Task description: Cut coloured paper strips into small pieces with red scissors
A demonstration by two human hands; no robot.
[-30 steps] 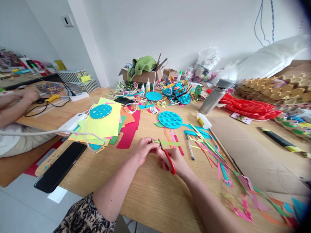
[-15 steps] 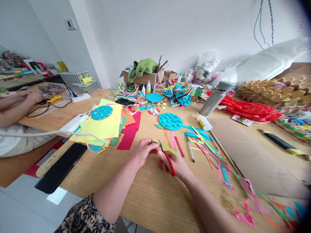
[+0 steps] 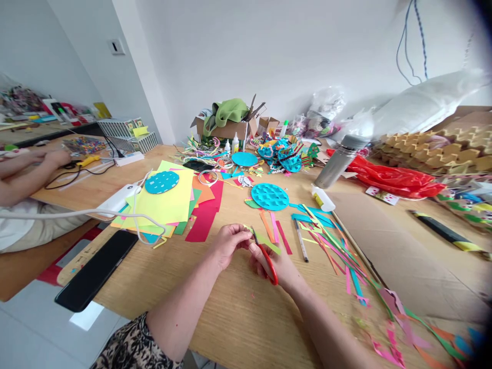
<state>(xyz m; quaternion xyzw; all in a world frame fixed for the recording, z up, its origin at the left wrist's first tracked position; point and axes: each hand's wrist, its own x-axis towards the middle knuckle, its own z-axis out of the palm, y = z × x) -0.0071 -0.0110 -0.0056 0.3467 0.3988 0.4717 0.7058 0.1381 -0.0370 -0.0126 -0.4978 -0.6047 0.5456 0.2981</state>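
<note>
My right hand [image 3: 274, 264] is closed round the red-handled scissors [image 3: 269, 265], whose dark blades point up and to the left. A light green paper strip [image 3: 269, 242] lies against the blades and runs off to the right. At its left end, my left hand [image 3: 231, 245] pinches the strip between thumb and fingers, close to the scissor tips. Beyond my hands lie orange, pink and red paper strips [image 3: 283, 233] and a round blue paper piece [image 3: 269, 197]. A pen [image 3: 301, 241] rests to the right of them.
Coloured paper sheets [image 3: 171, 192] are stacked at the left, near a black phone [image 3: 98, 269]. To the right are loose paper strips, a cardboard sheet [image 3: 388, 246], a steel bottle [image 3: 337, 163] and a cutter knife [image 3: 446, 231]. Another person's hands [image 3: 54, 160] rest at the far left.
The view has tilted slightly, so the table sits a little lower in the picture. Both hands keep nearly the same pose on the scissors and the green strip.
</note>
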